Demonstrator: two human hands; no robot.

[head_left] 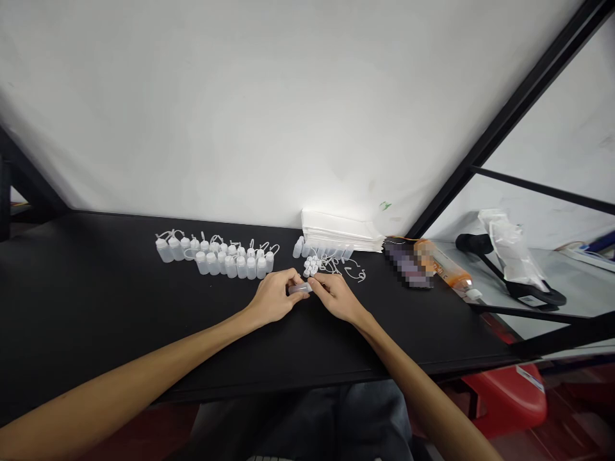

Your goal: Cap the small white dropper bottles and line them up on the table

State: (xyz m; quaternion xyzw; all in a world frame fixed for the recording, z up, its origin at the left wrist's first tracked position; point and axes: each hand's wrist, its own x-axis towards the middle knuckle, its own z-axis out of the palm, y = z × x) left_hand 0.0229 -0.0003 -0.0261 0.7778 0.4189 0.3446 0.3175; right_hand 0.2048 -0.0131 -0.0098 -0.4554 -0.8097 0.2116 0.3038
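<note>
My left hand is closed round a small translucent plastic squeeze bottle, which lies on its side above the table. My right hand pinches the right end of the same bottle, and its fingers hide whether a cap sits there. Just beyond my hands is a heap of white caps with loose strap loops. Behind them lie several uncapped bottles. Rows of capped bottles with strap loops stand upright to the left.
A stack of white sheets or bags lies against the wall. To the right are a blurred purple item and an orange-ended clear bottle. A black frame bar borders the black table. A red stool stands below right.
</note>
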